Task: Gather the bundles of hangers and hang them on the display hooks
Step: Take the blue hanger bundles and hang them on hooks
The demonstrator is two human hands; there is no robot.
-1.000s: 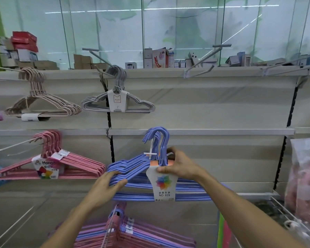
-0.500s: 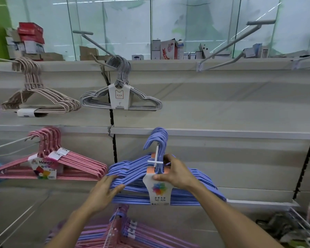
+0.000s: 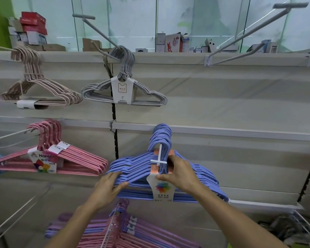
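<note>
My right hand (image 3: 177,173) is curled round the neck of the blue hanger bundle (image 3: 132,169), thumb on its paper label (image 3: 161,187), while my left hand (image 3: 109,187) grips the bundle's left shoulder at about nine o'clock from the label, fingers over the top wires and thumb beneath. The bundle sits at the middle of the lower rail, its stacked hooks already threaded over the white display hook (image 3: 159,159), whose crossbar tip pokes out toward me just in front of them. To finish well I judge I should push the hooks back along the prong until they are well clear of the tip, keep the left shoulder level so the wires do not fan out, and only then let go. The pink bundle (image 3: 64,161) hangs at nine o'clock, the grey bundle (image 3: 123,92) at eleven. Compared with a second ago my grip looks unchanged; the bundle seems to sit a little further onto the prong, and my view has tilted upward, showing more of the empty hook (image 3: 249,35) at one o'clock
</note>
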